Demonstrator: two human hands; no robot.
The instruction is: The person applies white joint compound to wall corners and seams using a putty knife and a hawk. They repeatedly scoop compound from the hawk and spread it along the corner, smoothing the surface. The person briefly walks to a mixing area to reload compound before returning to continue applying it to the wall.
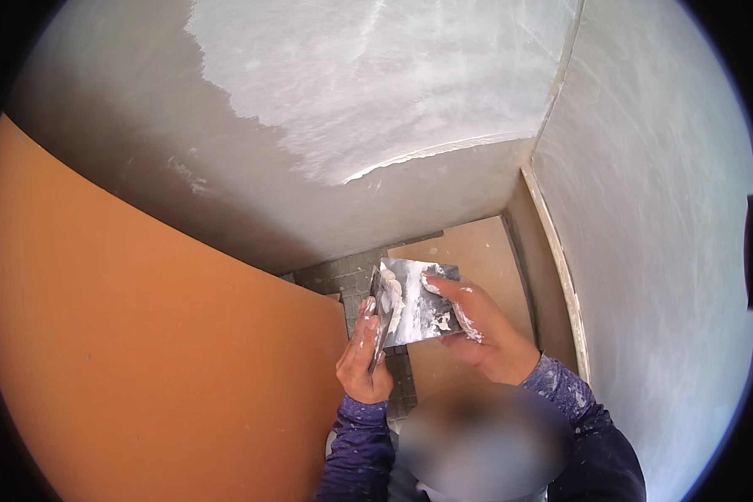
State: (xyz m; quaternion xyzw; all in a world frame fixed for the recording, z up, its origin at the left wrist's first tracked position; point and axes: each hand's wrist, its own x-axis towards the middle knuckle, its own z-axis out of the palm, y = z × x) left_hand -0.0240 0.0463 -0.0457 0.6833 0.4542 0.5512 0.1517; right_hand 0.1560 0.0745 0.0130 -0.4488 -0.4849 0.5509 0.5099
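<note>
My left hand [362, 361] is closed on a flat scraper blade [381, 333], which I see nearly edge-on. A lump of whitish putty [390, 291] sits on that blade's inner face. My right hand [492, 336] grips a wider metal putty blade [422, 314] by its right side, thumb on top. White putty streaks its shiny face. The two blades meet or nearly meet at the putty; I cannot tell if they touch. Putty smears cover fingers of both hands. Any handles are hidden.
Ahead is a grey wall [251, 192] with a pale coated patch [393, 75]. Another coated wall [653, 209] rises on the right, with a pale strip [556, 251] near its foot. An orange board [159, 335] stands on the left. A tan sheet [477, 251] covers part of the paved floor [343, 272].
</note>
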